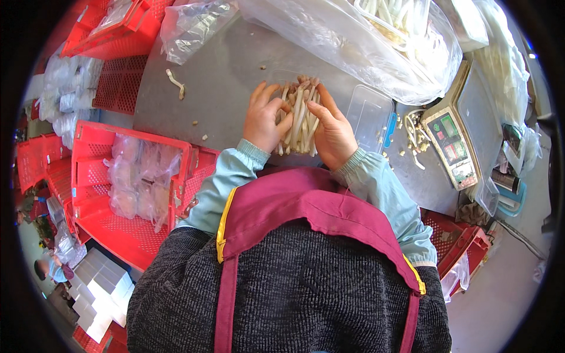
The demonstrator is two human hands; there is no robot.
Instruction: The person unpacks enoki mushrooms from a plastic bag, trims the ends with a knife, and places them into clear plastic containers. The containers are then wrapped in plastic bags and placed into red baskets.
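Before me on the metal table (220,79) lies a bunch of long pale mushroom stems (300,117) with brownish caps, in what looks like a clear plastic tray. My left hand (267,119) is pressed against the bunch's left side, its fingers curled and thumb on the stems. From the right, my right hand (333,130) closes around the other side, thumb over the stems. To the right lies a clear plastic container or lid (366,110) with a blue clip. Above it, a large clear plastic bag (326,39) surrounds a container of more pale stems (388,13).
A weighing scale (450,145) stands at the right beside scattered stem pieces (412,132). One loose stem (175,84) lies on the table's left. Red crates (128,247) stand left, one holding bagged packs (141,185). Another person (55,269) is at the far lower left.
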